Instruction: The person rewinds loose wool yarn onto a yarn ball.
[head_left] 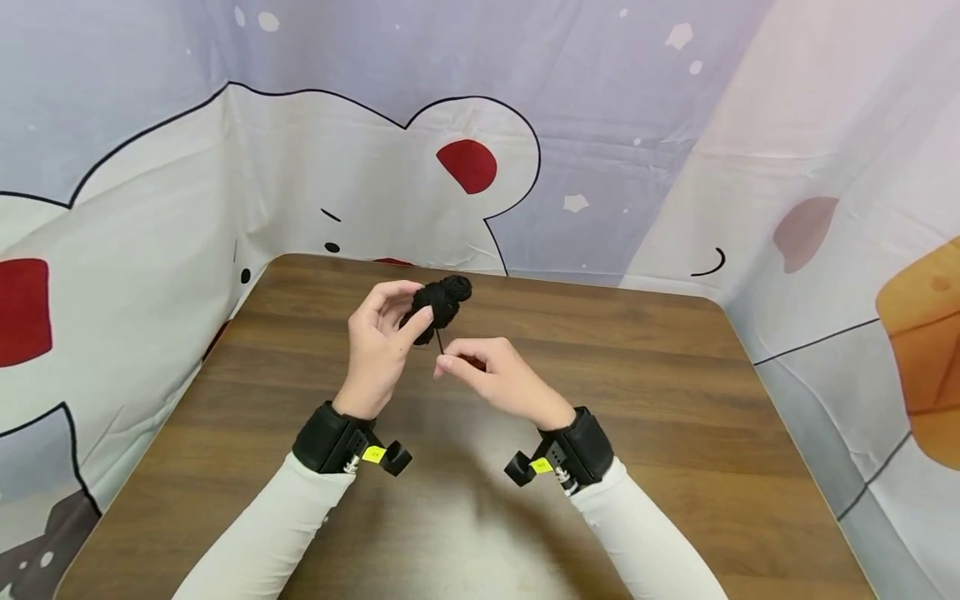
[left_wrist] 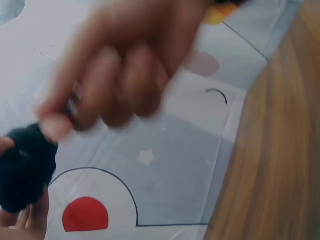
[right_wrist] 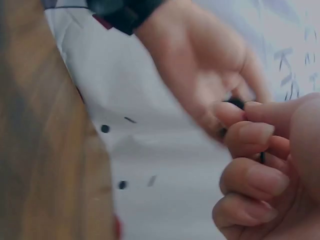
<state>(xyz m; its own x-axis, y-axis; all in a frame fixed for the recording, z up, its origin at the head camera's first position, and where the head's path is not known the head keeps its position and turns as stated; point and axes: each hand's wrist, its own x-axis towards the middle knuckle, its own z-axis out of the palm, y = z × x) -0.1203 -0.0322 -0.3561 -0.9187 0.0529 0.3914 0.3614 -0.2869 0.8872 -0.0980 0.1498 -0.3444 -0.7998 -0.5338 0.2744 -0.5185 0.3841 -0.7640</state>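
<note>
My left hand (head_left: 378,342) grips a bundle of black yarn (head_left: 442,302) above the far half of the table. A small round lump of the yarn sticks out at the bundle's upper right. From its underside a thin dark strand (head_left: 439,341) runs down to my right hand (head_left: 491,375), which pinches it between thumb and forefinger. The other right fingers (right_wrist: 255,177) are curled inward, with a bit of dark strand showing among them. In the left wrist view the yarn (left_wrist: 25,167) appears at the left edge, close by the blurred right hand (left_wrist: 125,75).
The wooden table (head_left: 675,417) has rounded far corners. Behind it and along both sides hangs a printed cloth (head_left: 360,167) with cartoon shapes. Each wrist wears a black strap with a small camera, the left strap (head_left: 326,437) and the right strap (head_left: 588,446).
</note>
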